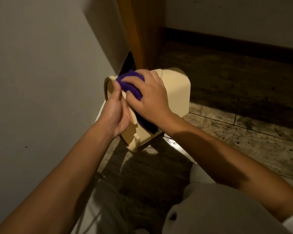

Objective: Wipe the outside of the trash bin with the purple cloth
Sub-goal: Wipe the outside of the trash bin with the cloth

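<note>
A cream plastic trash bin (178,95) is tipped on its side on the floor, its lid end towards me and its base pointing away. My left hand (116,114) grips the bin's lid rim at the left. My right hand (149,97) presses a bunched purple cloth (131,85) against the upper side of the bin near the lid. A dark gap shows under my right wrist, where the lid stands ajar.
A pale wall (41,81) runs close along the left. A wooden post (142,31) stands just behind the bin. Dark wood floor (235,132) stretches to the right, with a dark baseboard at the back. My knees in light trousers fill the bottom.
</note>
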The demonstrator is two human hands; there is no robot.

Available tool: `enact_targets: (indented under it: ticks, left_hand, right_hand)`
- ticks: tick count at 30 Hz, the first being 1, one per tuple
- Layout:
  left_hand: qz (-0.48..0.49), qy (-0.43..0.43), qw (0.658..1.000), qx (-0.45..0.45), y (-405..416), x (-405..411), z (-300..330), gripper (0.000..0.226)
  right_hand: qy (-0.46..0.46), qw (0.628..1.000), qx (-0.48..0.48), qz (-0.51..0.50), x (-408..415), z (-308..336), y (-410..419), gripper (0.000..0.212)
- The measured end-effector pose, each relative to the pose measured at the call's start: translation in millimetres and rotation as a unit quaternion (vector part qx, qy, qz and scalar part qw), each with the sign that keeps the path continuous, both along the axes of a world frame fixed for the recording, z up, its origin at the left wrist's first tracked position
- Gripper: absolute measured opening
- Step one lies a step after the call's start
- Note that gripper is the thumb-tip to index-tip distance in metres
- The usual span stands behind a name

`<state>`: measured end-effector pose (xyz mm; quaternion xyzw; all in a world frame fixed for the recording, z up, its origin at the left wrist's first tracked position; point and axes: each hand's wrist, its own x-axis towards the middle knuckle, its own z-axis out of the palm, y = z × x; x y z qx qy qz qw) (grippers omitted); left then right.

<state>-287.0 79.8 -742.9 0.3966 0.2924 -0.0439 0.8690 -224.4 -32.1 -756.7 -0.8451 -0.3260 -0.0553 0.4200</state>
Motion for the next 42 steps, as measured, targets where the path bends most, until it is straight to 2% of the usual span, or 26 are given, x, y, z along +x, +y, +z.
enact_targets:
  ticks: [2,5,9,10,12,14,16,19,21,23,26,29,31,35,37,40,42]
  left_hand:
    - [-0.007,0.013,1.0,0.004,2,-1,-1,0.068]
    - [-0.033,0.042,0.999,-0.008,7,-2,-3,0.069]
    - [-0.053,0.048,0.997,-0.011,21,2,-1,0.065]
    - [-0.052,0.048,0.997,-0.004,24,4,0,0.064]
    - [-0.048,0.047,0.998,0.01,28,5,0,0.063]
    - [-0.045,0.042,0.998,0.023,27,4,0,0.063]
    - [-0.036,0.024,0.999,0.026,23,3,0,0.063]
    - [-0.033,0.009,0.999,0.005,11,6,1,0.063]
    - [-0.031,0.016,0.999,0.004,2,8,0,0.062]
    - [-0.023,0.017,1.0,0.009,-5,10,-2,0.061]
    - [0.03,0.014,0.999,0.0,-4,8,-4,0.065]
    - [0.042,0.044,0.998,-0.011,-1,3,-5,0.067]
    - [0.043,0.064,0.997,-0.013,-1,3,-5,0.062]
    - [0.043,0.106,0.993,0.014,4,4,-2,0.059]
    - [0.046,0.12,0.992,0.018,8,1,-3,0.059]
    - [0.031,0.121,0.992,0.016,8,0,-3,0.06]
    - [0.022,0.113,0.993,0.021,6,2,1,0.061]
  right_hand:
    - [-0.024,1.0,0.012,0.002,-11,-12,-12,0.037]
    - [-0.051,0.996,-0.015,0.065,-19,-31,-35,0.04]
    - [-0.036,0.974,-0.153,0.161,-24,-65,-82,0.039]
    - [-0.008,0.97,-0.19,0.152,-27,-74,-95,0.037]
    - [0.067,0.973,-0.211,0.072,-30,-88,-115,0.032]
    - [0.13,0.98,-0.148,-0.029,-26,-88,-121,0.032]
    - [0.156,0.982,-0.033,-0.1,-14,-72,-111,0.033]
    - [0.191,0.958,0.139,-0.162,14,-30,-79,0.034]
    - [0.188,0.95,0.189,-0.164,25,-6,-53,0.039]
    - [0.171,0.966,0.163,-0.106,17,2,-24,0.052]
    - [0.092,0.994,0.044,-0.029,-15,-15,8,0.057]
    - [0.0,1.0,-0.021,-0.022,-21,-39,8,0.055]
    - [-0.022,0.999,-0.03,-0.034,-12,-49,6,0.054]
    - [-0.013,0.997,-0.033,-0.07,5,-69,-8,0.042]
    - [0.007,0.991,-0.056,-0.126,22,-83,-28,0.041]
    - [0.076,0.964,-0.086,-0.24,52,-100,-63,0.043]
    - [0.146,0.944,-0.087,-0.281,66,-105,-84,0.045]
